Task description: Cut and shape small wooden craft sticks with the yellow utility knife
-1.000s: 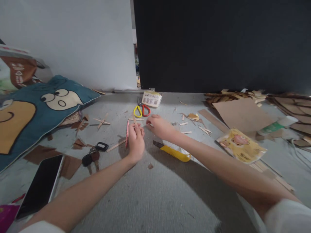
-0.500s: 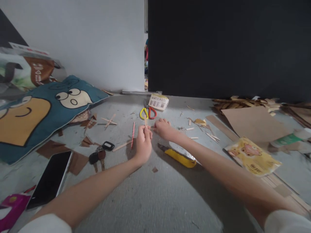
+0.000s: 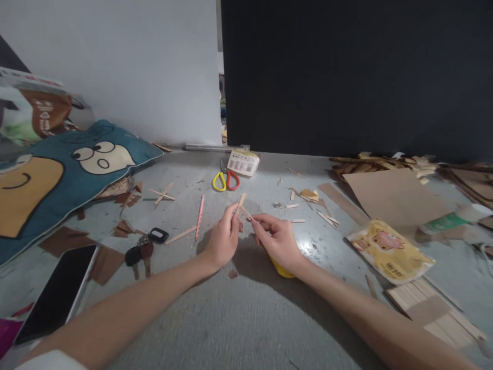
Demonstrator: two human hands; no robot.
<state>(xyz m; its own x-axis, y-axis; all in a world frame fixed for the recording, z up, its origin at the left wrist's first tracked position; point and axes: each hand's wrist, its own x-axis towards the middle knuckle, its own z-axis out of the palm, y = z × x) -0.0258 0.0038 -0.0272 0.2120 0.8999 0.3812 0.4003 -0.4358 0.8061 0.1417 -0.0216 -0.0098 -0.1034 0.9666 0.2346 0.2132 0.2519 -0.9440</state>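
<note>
My left hand (image 3: pixel 223 236) is closed around a flat wooden craft stick (image 3: pixel 241 202), whose end pokes up above the fingers. With thumb and fingers pinched, my right hand (image 3: pixel 278 237) grips the end of a second wooden piece (image 3: pixel 245 212), which meets the first at an angle; whether they are joined I cannot tell. Below my right hand lies a yellow utility knife (image 3: pixel 283 269), mostly covered by it. A pink patterned pen (image 3: pixel 200 217) rests left of my left hand, beside a loose stick (image 3: pixel 181 235). Scissors (image 3: pixel 226 181) with yellow and red handles lie beyond both hands.
On the left are a phone (image 3: pixel 57 293), keys (image 3: pixel 140 254), crossed sticks (image 3: pixel 164 194) and a blue cushion (image 3: pixel 88 180). To the right lie a yellow packet (image 3: pixel 391 251), wooden sticks (image 3: pixel 431 313), cardboard (image 3: pixel 396 198) and a cup (image 3: pixel 454 218). A dark panel (image 3: pixel 354 77) stands behind.
My right hand has drawn back nearer to me and turned, now covering much of the knife. The stick in my left hand has tilted to the right. The view has shifted slightly right.
</note>
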